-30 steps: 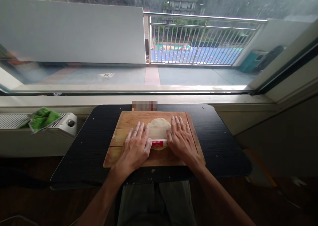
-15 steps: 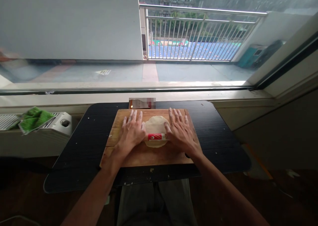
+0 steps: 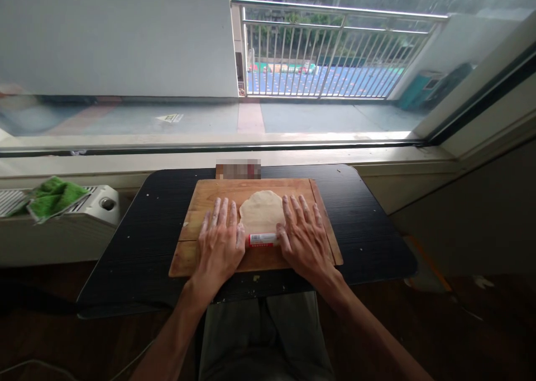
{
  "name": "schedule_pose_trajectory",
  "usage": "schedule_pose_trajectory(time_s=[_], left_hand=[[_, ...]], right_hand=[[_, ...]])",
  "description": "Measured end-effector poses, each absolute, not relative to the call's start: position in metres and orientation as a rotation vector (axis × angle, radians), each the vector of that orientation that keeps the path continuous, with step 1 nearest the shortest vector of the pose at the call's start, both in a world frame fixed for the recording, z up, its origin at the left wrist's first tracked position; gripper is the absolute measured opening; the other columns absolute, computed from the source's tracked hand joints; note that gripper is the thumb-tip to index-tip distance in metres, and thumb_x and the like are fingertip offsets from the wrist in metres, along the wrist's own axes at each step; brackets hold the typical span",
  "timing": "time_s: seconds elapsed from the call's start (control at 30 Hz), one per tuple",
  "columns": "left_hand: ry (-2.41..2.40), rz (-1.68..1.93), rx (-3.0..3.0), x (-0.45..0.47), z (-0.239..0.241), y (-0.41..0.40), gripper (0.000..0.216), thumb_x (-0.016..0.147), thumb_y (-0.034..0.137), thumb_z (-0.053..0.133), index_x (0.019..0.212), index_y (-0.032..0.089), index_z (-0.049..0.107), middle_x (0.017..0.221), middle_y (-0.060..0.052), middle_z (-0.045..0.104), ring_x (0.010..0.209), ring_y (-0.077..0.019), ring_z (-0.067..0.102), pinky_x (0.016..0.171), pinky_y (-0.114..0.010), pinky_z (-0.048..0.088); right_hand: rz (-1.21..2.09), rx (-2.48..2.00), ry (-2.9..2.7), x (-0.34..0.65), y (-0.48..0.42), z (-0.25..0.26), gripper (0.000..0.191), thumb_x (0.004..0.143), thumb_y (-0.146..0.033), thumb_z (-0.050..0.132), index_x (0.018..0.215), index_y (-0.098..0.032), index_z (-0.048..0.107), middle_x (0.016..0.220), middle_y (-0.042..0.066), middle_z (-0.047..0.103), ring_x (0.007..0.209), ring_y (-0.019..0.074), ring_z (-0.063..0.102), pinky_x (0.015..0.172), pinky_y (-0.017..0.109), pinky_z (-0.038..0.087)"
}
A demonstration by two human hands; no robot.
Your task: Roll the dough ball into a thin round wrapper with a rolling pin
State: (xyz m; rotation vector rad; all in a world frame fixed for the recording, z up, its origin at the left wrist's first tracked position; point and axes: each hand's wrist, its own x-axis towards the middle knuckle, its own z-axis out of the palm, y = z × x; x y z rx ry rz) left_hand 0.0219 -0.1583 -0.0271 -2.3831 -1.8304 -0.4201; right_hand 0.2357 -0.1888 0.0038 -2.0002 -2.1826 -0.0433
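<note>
Head view, flat dough, between hands

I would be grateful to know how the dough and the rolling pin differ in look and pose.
The dough is a broad, roughly round sheet, whereas the rolling pin is narrow and straight. The dough is plain and pale; the rolling pin bears a red-and-white printed label. The dough lies flat, while the rolling pin lies crosswise at its near edge. Both show between the left hand and right hand.

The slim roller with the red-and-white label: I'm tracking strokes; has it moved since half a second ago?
Yes, the roller has moved towards the near edge of the rectangular wooden board.
</note>
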Motion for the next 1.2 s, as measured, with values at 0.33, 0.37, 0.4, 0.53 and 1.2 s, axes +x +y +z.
schedule_pose_trajectory(time_s=[0.33, 0.37, 0.4, 0.53, 1.2], left_hand=[[-1.86, -0.391, -2.4, 0.031, -0.018, -0.121, 0.07, 0.105, 0.026, 0.043, 0.172, 0.008, 0.046, 0.18, -0.021, 0.041, 0.172, -0.0357, 0.033, 0.139, -0.06, 0.033], [-1.872, -0.374, -2.408, 0.032, -0.016, -0.115, 0.069, 0.105, 0.025, 0.043, 0.172, 0.008, 0.047, 0.18, -0.021, 0.041, 0.172, -0.0358, 0.033, 0.139, -0.06, 0.033], [-1.883, -0.354, -2.417, 0.032, -0.015, -0.111, 0.069, 0.105, 0.025, 0.043, 0.172, 0.007, 0.047, 0.18, -0.021, 0.041, 0.172, -0.0359, 0.034, 0.139, -0.059, 0.033], [-1.881, -0.294, -2.443, 0.032, -0.013, -0.112, 0.067, 0.106, 0.025, 0.043, 0.169, 0.006, 0.051, 0.178, -0.022, 0.045, 0.17, -0.0367, 0.037, 0.138, -0.059, 0.034], [-1.942, -0.439, -2.409, 0.038, -0.01, -0.108, 0.069, 0.105, 0.023, 0.045, 0.173, 0.014, 0.046, 0.183, -0.018, 0.04, 0.175, -0.035, 0.024, 0.139, -0.063, 0.031]], right_hand=[[-0.077, -2.028, -2.159, 0.239, -0.151, 0.003, 0.084, 0.107, -0.037, 0.05, 0.184, -0.017, 0.021, 0.183, 0.014, 0.04, 0.171, 0.0366, 0.033, 0.139, 0.057, 0.026], [-0.055, -2.039, -2.163, 0.24, -0.147, 0.004, 0.083, 0.107, -0.038, 0.05, 0.184, -0.016, 0.024, 0.183, 0.015, 0.04, 0.171, 0.0367, 0.033, 0.139, 0.057, 0.026], [-0.034, -2.052, -2.166, 0.24, -0.143, 0.006, 0.082, 0.108, -0.038, 0.05, 0.183, -0.016, 0.026, 0.183, 0.015, 0.04, 0.171, 0.0369, 0.033, 0.139, 0.057, 0.026], [-0.02, -2.07, -2.176, 0.238, -0.146, 0.007, 0.083, 0.106, -0.035, 0.052, 0.183, -0.014, 0.027, 0.183, 0.016, 0.039, 0.171, 0.0376, 0.031, 0.139, 0.058, 0.024], [-0.078, -2.006, -2.076, 0.237, -0.145, 0.004, 0.071, 0.117, -0.04, 0.041, 0.184, -0.025, 0.023, 0.185, 0.013, 0.037, 0.171, 0.0348, 0.032, 0.137, 0.058, 0.028]])
